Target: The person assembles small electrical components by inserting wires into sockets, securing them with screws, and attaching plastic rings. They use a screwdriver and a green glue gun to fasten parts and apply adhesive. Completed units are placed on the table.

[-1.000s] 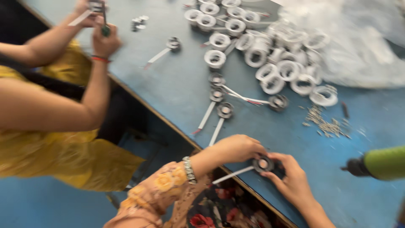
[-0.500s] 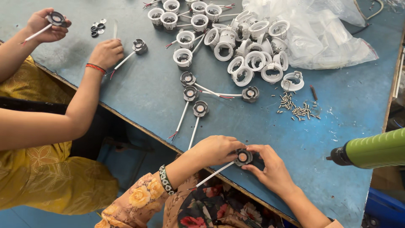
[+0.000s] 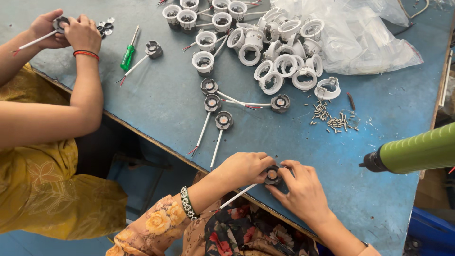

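My left hand [image 3: 242, 168] and my right hand [image 3: 303, 189] both grip one small dark round lamp socket [image 3: 272, 175] with a white lead, at the near edge of the blue table [image 3: 156, 99]. The white lead runs down-left from under my left hand. Three more dark sockets with white leads [image 3: 215, 110] lie just beyond my hands, and a fourth [image 3: 280, 103] sits to their right. A small heap of screws [image 3: 332, 119] lies farther right.
A pile of white ring housings [image 3: 279, 52] and a clear plastic bag [image 3: 365, 38] fill the far side. A green power screwdriver [image 3: 417, 151] juts in at right. At left, a co-worker's hands [image 3: 71, 31] hold another socket near a green screwdriver [image 3: 128, 54].
The view has shifted down and steadied. My hands stay on the socket at the table edge. The co-worker's right hand went from a socket on the table to the socket in the other hand.
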